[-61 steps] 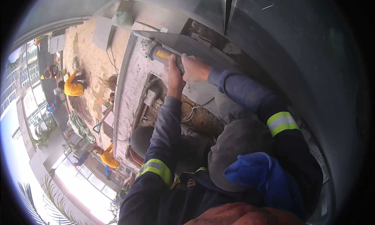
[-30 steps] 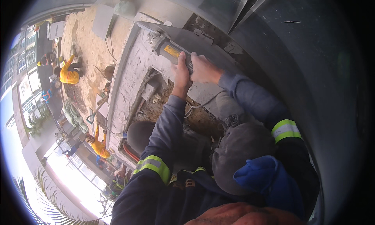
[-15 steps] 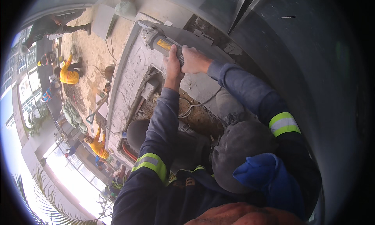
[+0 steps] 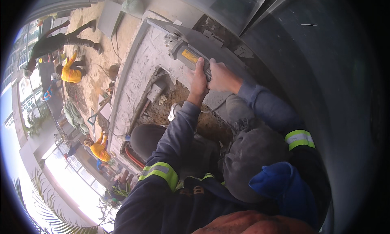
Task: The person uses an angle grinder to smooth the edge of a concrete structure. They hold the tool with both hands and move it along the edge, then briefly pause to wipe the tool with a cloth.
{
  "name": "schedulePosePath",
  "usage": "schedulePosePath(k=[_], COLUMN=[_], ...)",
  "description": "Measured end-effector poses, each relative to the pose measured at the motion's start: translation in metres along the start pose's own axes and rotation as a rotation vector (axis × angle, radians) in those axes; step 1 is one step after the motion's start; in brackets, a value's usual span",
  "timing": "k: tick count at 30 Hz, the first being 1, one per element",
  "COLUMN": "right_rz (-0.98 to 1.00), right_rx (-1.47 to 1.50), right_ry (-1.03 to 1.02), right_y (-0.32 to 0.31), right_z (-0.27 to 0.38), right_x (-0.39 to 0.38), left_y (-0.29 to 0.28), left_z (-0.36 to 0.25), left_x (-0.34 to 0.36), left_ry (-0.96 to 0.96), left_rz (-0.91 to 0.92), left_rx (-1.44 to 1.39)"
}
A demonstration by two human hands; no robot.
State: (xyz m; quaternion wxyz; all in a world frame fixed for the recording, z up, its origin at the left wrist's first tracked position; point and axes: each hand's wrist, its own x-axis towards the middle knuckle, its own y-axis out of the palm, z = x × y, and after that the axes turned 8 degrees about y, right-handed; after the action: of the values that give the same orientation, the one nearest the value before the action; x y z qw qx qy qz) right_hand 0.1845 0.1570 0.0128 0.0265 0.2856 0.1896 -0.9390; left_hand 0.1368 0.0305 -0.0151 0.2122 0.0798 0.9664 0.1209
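Note:
My left hand (image 4: 197,81) and my right hand (image 4: 223,76) are wrapped together round the body of a grey angle grinder (image 4: 183,51) with a yellow label. Its head is at the top end of a rough, dusty concrete ledge (image 4: 134,75), beside a grey sheet or slab; the working face is hidden. Below the grinder, a cut-out in the ledge holds dirt (image 4: 178,92) and a small grey box (image 4: 155,92). A pale cord (image 4: 213,111) runs behind my forearms, near my knees.
A dark smooth wall (image 4: 321,71) curves along my right. On sandy ground at left, a person in dark clothes (image 4: 57,43) walks, two workers in yellow (image 4: 71,74) crouch or bend, and a long-handled tool (image 4: 99,110) lies near sandbags (image 4: 75,118). A board (image 4: 109,16) lies farther up.
My hands and the grinder have shifted slightly right and down since half a second ago. A person in dark clothes has come into view at the upper left.

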Motion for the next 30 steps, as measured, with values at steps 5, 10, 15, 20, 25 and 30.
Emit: schedulePosePath(k=[5, 10, 15, 20, 25, 30], right_rz=[0.001, 0.036, 0.025, -0.006, -0.004, 0.005], right_rx=[0.002, -0.005, 0.010, -0.008, 0.001, -0.008], right_ry=[0.023, 0.049, 0.013, -0.023, -0.031, -0.027], right_y=[0.000, -0.004, 0.000, 0.001, 0.001, 0.003], right_z=[0.000, 0.009, 0.011, 0.021, 0.030, 0.034], right_x=[-0.002, 0.007, 0.023, 0.040, 0.053, 0.061], left_y=[-0.002, -0.007, -0.009, -0.021, -0.020, -0.024], left_z=[0.004, -0.001, -0.007, -0.009, -0.019, -0.026], left_x=[0.000, 0.011, 0.025, 0.048, 0.059, 0.065], left_ry=[0.029, 0.023, 0.063, 0.056, 0.064, 0.035], left_rz=[-0.007, 0.007, -0.006, -0.007, -0.016, 0.020], left_rx=[0.030, 0.075, 0.079, 0.079, 0.074, 0.058])
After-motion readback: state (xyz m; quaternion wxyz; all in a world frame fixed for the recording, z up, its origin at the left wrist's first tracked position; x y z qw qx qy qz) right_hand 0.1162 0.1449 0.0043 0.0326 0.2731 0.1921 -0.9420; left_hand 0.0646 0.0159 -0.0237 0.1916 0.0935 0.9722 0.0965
